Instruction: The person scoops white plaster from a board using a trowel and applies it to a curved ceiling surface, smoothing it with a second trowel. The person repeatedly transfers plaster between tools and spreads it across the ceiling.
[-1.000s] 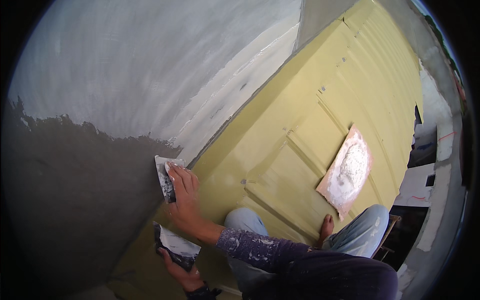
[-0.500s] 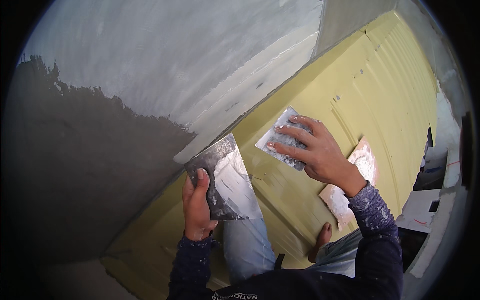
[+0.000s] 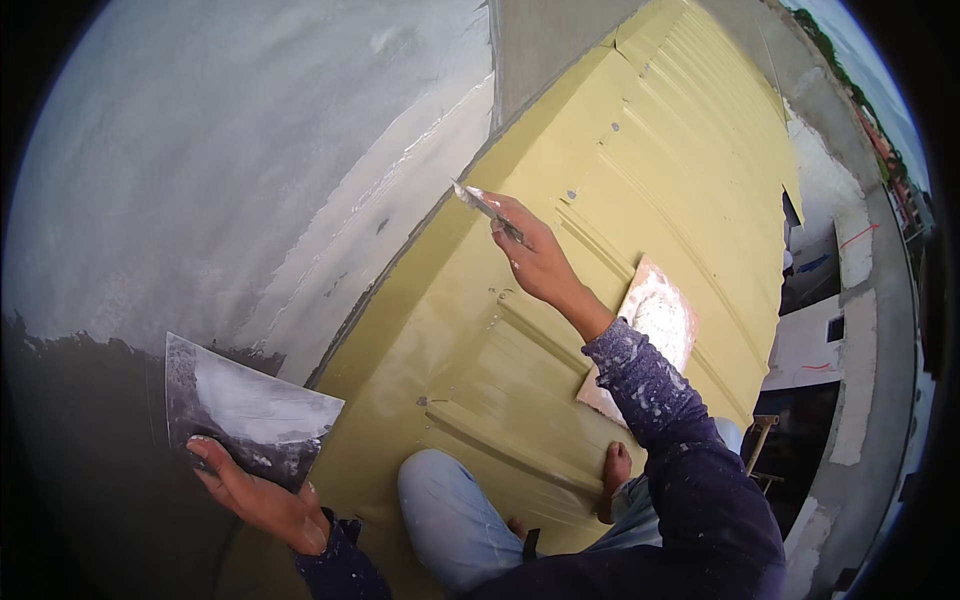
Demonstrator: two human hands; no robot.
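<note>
My left hand (image 3: 262, 505) grips a wide, thin plastering blade (image 3: 250, 405) by its lower edge, thumb on the face. White putty coats much of that blade, and its far edge looks slightly bowed. It lies over the dark part of the wall in view; I cannot tell whether they touch. My right hand (image 3: 545, 265) is closed on a smaller putty knife (image 3: 482, 204), seen nearly edge-on, its tip close to the wall's bottom edge. Along the wall (image 3: 230, 150) runs a pale strip of putty (image 3: 395, 175) with raised ridges.
Yellow corrugated metal roofing (image 3: 560, 130) slopes under me, with ribs and screw heads. A putty-covered board (image 3: 655, 325) lies on it right of my right forearm. My knee and bare foot (image 3: 616, 465) are on the roofing. Beyond its right edge are a drop and a concrete parapet (image 3: 885, 330).
My left hand has carried the wide blade left and down, over the dark wall. My right hand has moved up and left, turning the smaller blade edge-on near the wall. The view has shifted right.
</note>
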